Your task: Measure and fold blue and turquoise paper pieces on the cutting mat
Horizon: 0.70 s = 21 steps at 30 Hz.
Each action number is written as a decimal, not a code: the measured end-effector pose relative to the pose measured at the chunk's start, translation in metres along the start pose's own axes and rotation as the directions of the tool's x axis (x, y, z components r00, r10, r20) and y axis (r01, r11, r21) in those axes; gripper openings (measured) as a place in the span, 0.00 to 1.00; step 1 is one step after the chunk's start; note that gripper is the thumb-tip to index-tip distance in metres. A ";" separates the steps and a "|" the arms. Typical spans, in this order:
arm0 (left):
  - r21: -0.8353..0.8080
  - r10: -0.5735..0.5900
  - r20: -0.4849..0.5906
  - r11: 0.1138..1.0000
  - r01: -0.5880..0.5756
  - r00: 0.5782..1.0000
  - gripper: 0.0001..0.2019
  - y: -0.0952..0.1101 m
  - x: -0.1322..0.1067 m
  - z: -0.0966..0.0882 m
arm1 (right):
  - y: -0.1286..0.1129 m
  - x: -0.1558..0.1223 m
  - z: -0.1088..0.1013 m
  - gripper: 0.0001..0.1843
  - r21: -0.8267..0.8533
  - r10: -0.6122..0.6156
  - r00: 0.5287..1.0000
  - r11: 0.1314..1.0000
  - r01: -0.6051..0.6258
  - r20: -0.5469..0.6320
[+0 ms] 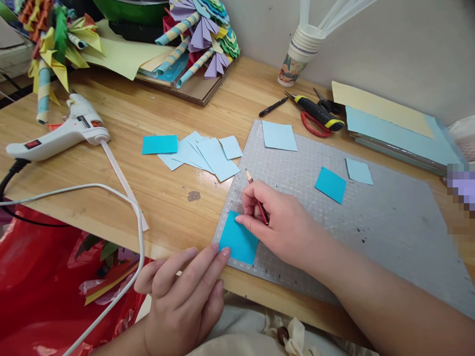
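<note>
Teal paper square (237, 242) lies at near-left corner of cutting mat (371, 222). Left hand (185, 301): fingers straight, together, tips pressing square's near corner, pinning it flat. Right hand (282, 222): fingers clamped on pencil (256, 198), forefinger steadying square's far edge.

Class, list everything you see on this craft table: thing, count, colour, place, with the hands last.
mat: one, grey, on the wooden table
near square: one, teal, mat's near left corner
far square: one, teal, mid-mat
pale sheets: several, light blue, left of the mat; two more on it
glue gun: one, white, far left
scissors: one, red-handled, behind the mat
paper cups: stack, patterned, table's far edge
left hand: fingers touching the near square's edge
right hand: holding a red pencil, touching the near square
</note>
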<state>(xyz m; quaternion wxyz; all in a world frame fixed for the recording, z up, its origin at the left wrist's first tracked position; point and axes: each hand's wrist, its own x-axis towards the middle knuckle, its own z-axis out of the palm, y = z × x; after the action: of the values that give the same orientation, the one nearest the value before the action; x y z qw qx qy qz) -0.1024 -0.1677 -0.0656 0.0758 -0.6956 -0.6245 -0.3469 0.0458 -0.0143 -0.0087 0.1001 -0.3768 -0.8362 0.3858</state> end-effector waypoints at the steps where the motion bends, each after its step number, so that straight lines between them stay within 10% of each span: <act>1: -0.001 0.001 0.007 1.000 -0.001 1.000 0.14 -0.001 -0.001 0.000 | 0.000 0.000 0.000 0.11 0.001 -0.001 1.000 1.000 0.001 -0.001; 21: -0.012 0.095 0.060 0.995 -0.094 0.994 0.12 -0.007 0.007 -0.001 | -0.001 -0.003 0.003 0.10 -0.060 -0.019 1.000 0.998 0.019 -0.006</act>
<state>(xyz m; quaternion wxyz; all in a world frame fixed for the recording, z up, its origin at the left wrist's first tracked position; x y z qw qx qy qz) -0.1092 -0.1615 -0.0631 0.0699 -0.7350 -0.5913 -0.3246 0.0458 -0.0183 -0.0097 0.0952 -0.3729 -0.8506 0.3584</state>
